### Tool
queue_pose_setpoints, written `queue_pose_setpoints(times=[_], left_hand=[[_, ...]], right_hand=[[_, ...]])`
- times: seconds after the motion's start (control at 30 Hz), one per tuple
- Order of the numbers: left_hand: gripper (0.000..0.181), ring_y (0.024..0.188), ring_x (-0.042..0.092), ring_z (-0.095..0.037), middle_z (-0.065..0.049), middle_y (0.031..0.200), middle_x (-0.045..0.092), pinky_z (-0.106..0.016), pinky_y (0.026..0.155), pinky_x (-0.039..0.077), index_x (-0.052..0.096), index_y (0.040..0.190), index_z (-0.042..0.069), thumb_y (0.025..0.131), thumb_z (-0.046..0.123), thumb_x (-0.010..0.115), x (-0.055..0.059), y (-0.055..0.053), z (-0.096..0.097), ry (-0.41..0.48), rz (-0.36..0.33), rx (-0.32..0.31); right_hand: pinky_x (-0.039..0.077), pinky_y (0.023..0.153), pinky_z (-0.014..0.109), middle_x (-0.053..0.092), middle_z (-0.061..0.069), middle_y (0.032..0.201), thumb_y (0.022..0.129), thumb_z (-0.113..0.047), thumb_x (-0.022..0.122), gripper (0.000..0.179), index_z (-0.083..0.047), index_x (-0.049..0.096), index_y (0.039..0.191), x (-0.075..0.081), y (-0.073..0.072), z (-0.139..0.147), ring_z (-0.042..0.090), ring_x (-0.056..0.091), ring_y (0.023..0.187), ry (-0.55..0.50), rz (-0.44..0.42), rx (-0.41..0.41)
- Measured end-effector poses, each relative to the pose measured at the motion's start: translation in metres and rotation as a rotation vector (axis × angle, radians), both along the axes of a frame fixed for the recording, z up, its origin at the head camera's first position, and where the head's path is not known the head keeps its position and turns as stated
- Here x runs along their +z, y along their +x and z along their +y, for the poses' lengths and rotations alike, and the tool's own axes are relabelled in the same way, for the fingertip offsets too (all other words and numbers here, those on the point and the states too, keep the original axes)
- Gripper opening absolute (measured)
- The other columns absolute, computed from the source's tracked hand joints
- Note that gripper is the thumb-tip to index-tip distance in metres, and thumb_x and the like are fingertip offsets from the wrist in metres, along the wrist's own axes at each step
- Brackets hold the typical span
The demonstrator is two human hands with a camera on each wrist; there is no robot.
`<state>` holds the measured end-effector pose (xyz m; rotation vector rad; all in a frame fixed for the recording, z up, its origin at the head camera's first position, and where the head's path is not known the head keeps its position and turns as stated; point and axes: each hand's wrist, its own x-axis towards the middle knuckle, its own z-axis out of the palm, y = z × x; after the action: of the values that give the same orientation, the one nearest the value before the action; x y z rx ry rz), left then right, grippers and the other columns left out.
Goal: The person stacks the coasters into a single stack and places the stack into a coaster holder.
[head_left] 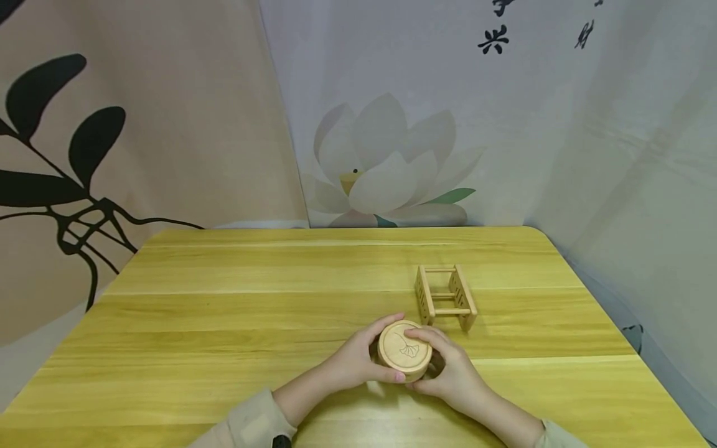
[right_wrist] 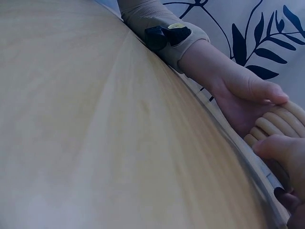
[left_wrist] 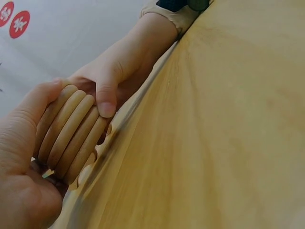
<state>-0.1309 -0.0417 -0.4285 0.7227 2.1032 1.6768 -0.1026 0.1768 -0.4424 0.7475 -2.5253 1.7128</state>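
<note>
Between both hands is a stack of round wooden coasters (head_left: 404, 348). The top coaster has a raised rim and a ginkgo leaf line drawing. My left hand (head_left: 358, 358) grips the stack from the left, thumb at its near side and fingers round the far side. From the right, my right hand (head_left: 455, 376) holds it too, with a finger lying over the top edge and the thumb low at the near side. In the left wrist view the edges of several stacked coasters (left_wrist: 69, 133) show, pressed together. The palms hide part of the stack.
Just beyond the hands stands a small wooden rack (head_left: 445, 311) with slotted side panels joined by round bars. The wooden table (head_left: 224, 323) runs back to a printed cloth backdrop (head_left: 392, 74) with a lotus and dark leaves.
</note>
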Motion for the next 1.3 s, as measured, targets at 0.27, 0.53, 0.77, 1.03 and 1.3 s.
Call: queue_pose_setpoints(times=[0.27, 0.53, 0.77, 1.03, 1.3], left_hand=[[0.097, 0.13, 0.039, -0.015, 0.005, 0.141, 0.046, -0.043, 0.109, 0.024, 0.032, 0.15, 0.021, 0.07, 0.021, 0.086, 0.0016, 0.0016, 0.0008, 0.011, -0.002, 0.0], [0.095, 0.129, 0.041, -0.015, 0.005, 0.142, 0.045, -0.044, 0.109, 0.024, 0.032, 0.149, 0.031, 0.071, 0.02, 0.086, 0.0019, 0.0027, 0.0014, 0.026, -0.027, -0.009], [0.096, 0.127, 0.043, -0.015, 0.001, 0.143, 0.044, -0.037, 0.107, 0.029, 0.03, 0.15, 0.028, 0.072, 0.018, 0.085, 0.0005, 0.0034, 0.0021, 0.05, -0.036, -0.02], [0.096, 0.124, 0.047, -0.016, -0.006, 0.144, 0.042, -0.028, 0.102, 0.035, 0.027, 0.151, 0.027, 0.074, 0.014, 0.083, -0.0015, 0.0048, 0.0037, 0.098, -0.044, -0.036], [0.096, 0.121, 0.049, -0.019, -0.012, 0.146, 0.035, -0.027, 0.098, 0.04, 0.02, 0.153, 0.022, 0.078, 0.009, 0.078, -0.0032, 0.0059, 0.0051, 0.165, -0.091, -0.084]], right_hand=[[0.04, 0.098, 0.029, 0.047, 0.004, 0.136, 0.059, 0.005, 0.086, 0.082, -0.023, 0.055, 0.129, -0.0003, -0.0003, 0.0001, 0.03, 0.046, 0.123, -0.01, -0.005, 0.0], [0.04, 0.097, 0.028, 0.048, 0.004, 0.136, 0.057, 0.006, 0.086, 0.082, -0.024, 0.056, 0.128, 0.0011, 0.0019, 0.0002, 0.031, 0.047, 0.123, 0.006, 0.01, -0.018], [0.04, 0.097, 0.029, 0.048, 0.004, 0.136, 0.057, 0.005, 0.087, 0.083, -0.025, 0.057, 0.127, 0.0033, 0.0041, -0.0006, 0.03, 0.046, 0.123, 0.031, 0.029, -0.042], [0.038, 0.098, 0.029, 0.049, 0.002, 0.135, 0.055, 0.005, 0.088, 0.083, -0.026, 0.057, 0.126, 0.0043, 0.0048, -0.0013, 0.029, 0.046, 0.124, 0.054, 0.058, -0.061], [0.038, 0.098, 0.029, 0.049, 0.002, 0.136, 0.056, 0.006, 0.087, 0.083, -0.026, 0.056, 0.126, 0.0053, 0.0051, -0.0018, 0.029, 0.046, 0.124, 0.049, 0.04, -0.055]])
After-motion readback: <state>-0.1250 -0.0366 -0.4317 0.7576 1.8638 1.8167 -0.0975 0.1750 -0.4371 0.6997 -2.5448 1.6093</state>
